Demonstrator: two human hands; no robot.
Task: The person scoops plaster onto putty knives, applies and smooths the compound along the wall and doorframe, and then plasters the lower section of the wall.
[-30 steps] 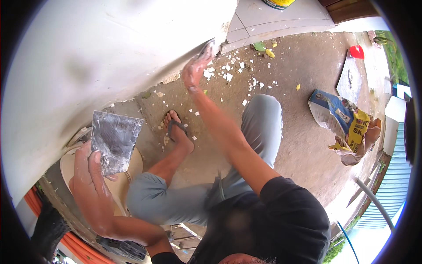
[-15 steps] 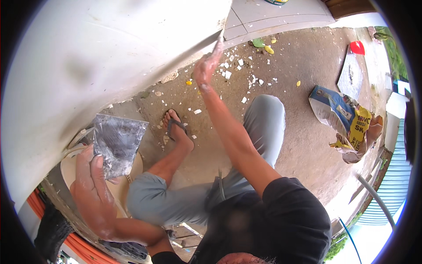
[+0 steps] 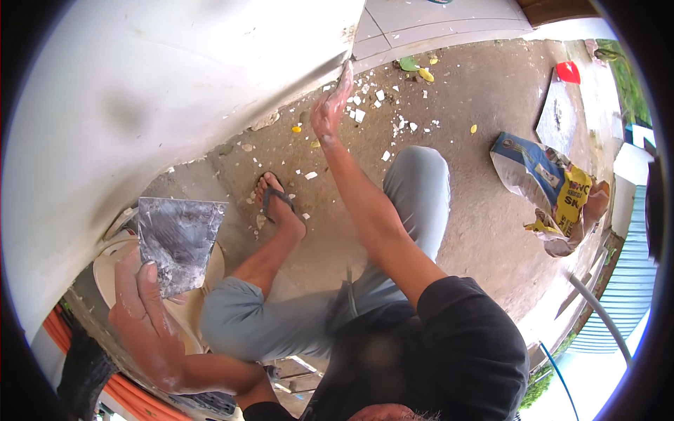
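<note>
At the lower left, my left hand (image 3: 151,316) grips a flat, four-sided grey plate (image 3: 181,242) smeared with whitish material, its thumb on the near edge. The plate is held over a pale round bucket (image 3: 105,270), which it partly hides. My right hand (image 3: 331,109) reaches far forward, whitened with paste. Its fingers are stretched out along the lower edge of the white wall (image 3: 161,77), near the corner. A dark strip (image 3: 319,70) runs along the wall there; I cannot tell whether it is shadow or a tool.
White chips (image 3: 359,116) and a few leaves (image 3: 426,74) litter the ground by the wall. To the right lie a torn paper sack (image 3: 540,179) and a dusty board (image 3: 557,116) with a red object (image 3: 568,72). Orange tubes (image 3: 133,396) lie at lower left.
My right fingertips have slid slightly down along the wall's edge, away from the corner. The plate in my left hand has shifted a little left and lower.
</note>
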